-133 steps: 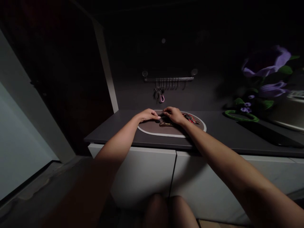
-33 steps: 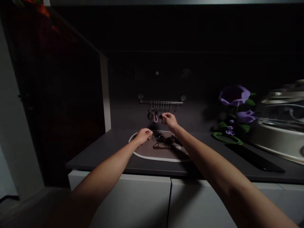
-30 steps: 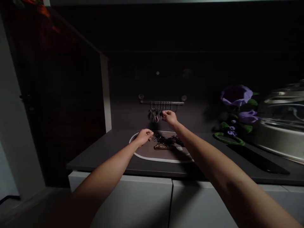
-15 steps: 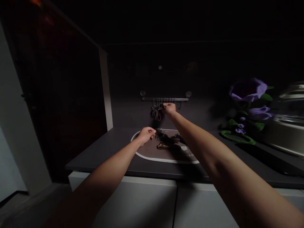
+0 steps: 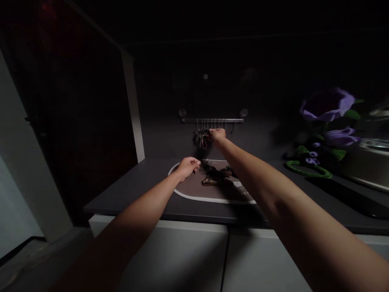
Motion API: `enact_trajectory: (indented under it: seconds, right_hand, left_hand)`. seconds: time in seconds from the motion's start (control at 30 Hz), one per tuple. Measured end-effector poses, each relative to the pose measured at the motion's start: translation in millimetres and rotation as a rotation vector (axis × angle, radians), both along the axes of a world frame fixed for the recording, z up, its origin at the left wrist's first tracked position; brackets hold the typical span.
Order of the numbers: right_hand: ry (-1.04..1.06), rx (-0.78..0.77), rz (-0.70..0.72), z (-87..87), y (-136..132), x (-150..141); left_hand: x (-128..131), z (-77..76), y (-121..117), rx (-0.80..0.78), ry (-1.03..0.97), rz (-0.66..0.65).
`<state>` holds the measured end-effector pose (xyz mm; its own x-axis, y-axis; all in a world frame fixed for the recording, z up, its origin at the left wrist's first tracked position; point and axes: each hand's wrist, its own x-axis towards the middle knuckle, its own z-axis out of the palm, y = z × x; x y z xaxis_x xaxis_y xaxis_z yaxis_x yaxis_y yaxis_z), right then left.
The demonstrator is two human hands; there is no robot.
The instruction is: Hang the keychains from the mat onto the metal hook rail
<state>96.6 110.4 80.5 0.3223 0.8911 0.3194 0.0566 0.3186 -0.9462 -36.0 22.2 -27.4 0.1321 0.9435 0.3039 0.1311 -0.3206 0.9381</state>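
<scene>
My right hand (image 5: 218, 136) is raised to the hook rail (image 5: 212, 120) on the dark wall, its fingers pinched on a small bunch of keys mostly hidden behind them. Just left of it, other keys (image 5: 197, 137) and a pink loop (image 5: 204, 142) hang from the hooks. My left hand (image 5: 187, 168) hovers over the left part of an oval brown mat (image 5: 191, 191) with a white rim. Its thumb and fingertips are pressed together; whether anything is between them I cannot make out. Beside it lies a dark heap of keys and keyrings (image 5: 215, 172), with a brown strap (image 5: 209, 183) in front.
Purple knitted flowers (image 5: 330, 104) with a green ring base (image 5: 308, 169) stand on the right of the dark counter (image 5: 121, 190). A flat black object (image 5: 349, 198) lies in front of them, and a pale rounded appliance (image 5: 370, 162) stands at the far right. White cabinet doors (image 5: 182, 251) are below.
My right hand has lifted the small keys from the mat to the hooks, moving closer to the rail. My left hand has stayed over the mat's left side. The view has shifted.
</scene>
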Motion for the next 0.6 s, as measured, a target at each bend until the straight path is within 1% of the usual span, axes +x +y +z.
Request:
enact_trajectory:
  seconds: [0.1,0.43,0.6]
  right_hand:
    - [0.081,-0.027,0.007,-3.4,-0.7,1.1]
    - [0.049,0.013,0.133,-12.8,-1.0,7.8]
    - [0.061,-0.01,0.139,-12.6,-7.4,8.9]
  left_hand:
    - [0.1,0.5,-0.3,-0.012,-0.002,0.005]
    - [-1.4,-0.4,2.5,-0.003,0.012,0.002]
    - [-3.1,-2.4,4.3,-0.013,0.015,0.011]
